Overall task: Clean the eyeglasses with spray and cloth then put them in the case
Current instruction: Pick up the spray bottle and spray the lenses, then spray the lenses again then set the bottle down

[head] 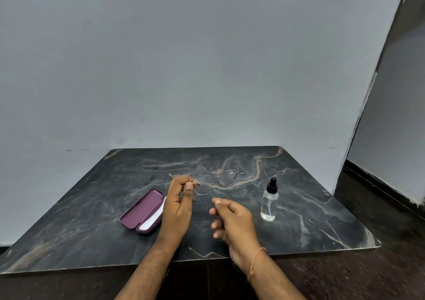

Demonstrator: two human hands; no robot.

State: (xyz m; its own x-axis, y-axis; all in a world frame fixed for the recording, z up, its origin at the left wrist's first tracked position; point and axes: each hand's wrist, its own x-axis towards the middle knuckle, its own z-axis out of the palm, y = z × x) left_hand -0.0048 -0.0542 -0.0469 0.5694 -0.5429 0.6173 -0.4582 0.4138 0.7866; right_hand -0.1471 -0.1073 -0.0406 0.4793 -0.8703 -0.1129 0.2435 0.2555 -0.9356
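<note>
Your left hand pinches the glasses by the outer end of the lens nearest it, thumb and fingers curled round the thin wire rim near the hinge, and holds them above the middle of the dark marble table; whether the far lens touches the surface cannot be told. Your right hand hovers just below them with loosely curled fingers and holds nothing. The spray bottle stands upright to its right, near but apart from it, cap on. The purple case lies open just beside your left hand, and a white cloth shows inside it. The glasses look very light and flimsy: a fine metal frame that will likely twist if you carry it by one corner, with clear lenses that smear at a touch and are hard to see against the stone. Keep your fingers on the rim or the bridge, not on the glass, and steady the other side before you press with the cloth. The bottle seems to be smooth clear plastic or glass, partly filled, so it may slip; take it round the body with a finger free for the black pump. The cloth is soft and will pull out of the case easily.
</note>
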